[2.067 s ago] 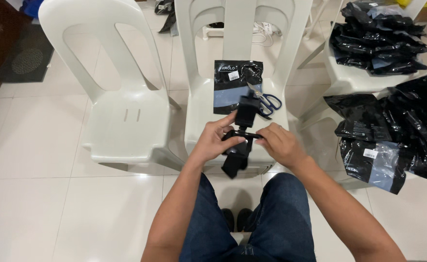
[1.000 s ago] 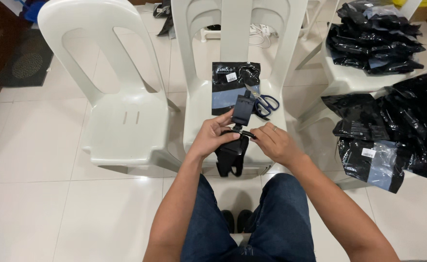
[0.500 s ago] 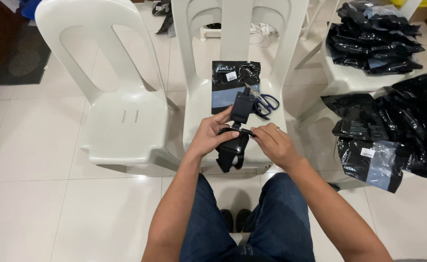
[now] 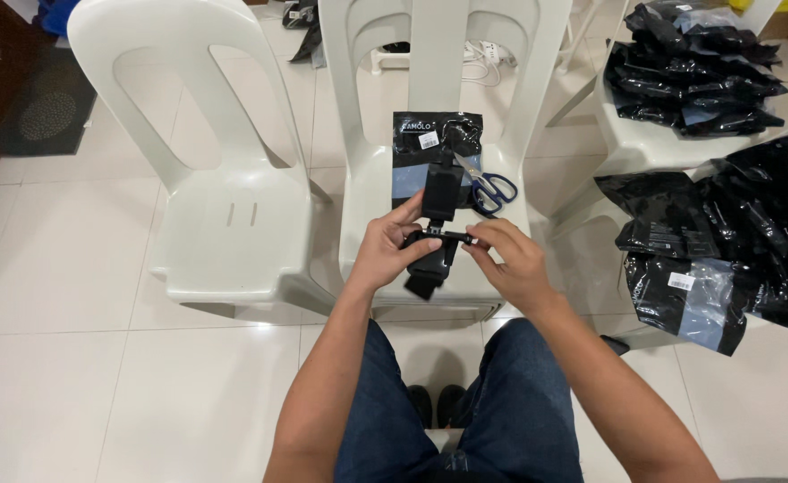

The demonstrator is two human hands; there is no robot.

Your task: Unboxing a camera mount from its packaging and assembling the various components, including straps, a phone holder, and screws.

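Both hands hold a black strap [image 4: 437, 207] with a buckle over the seat of the middle white plastic chair [image 4: 383, 183]. My left hand [image 4: 387, 250] grips the strap and buckle from the left, thumb up along the strap. My right hand [image 4: 508, 259] pinches the buckle's right end. The strap's lower end hangs down between the hands. Behind the strap, on the seat, lies a black plastic package [image 4: 421, 143] with a white label, and blue-handled scissors [image 4: 490, 186] lie to its right.
An unoccupied white plastic chair [image 4: 224, 224] stands to the left. On the right, piles of black plastic packages [image 4: 734, 224] lie on a white surface, and more packages [image 4: 689, 67] sit on a far chair. A dark mat [image 4: 40, 112] lies on the tiled floor at the left.
The hands have stayed over the chair seat with the strap. The strap's lower end has been drawn up and now hangs shorter; the fingers have shifted on the buckle.
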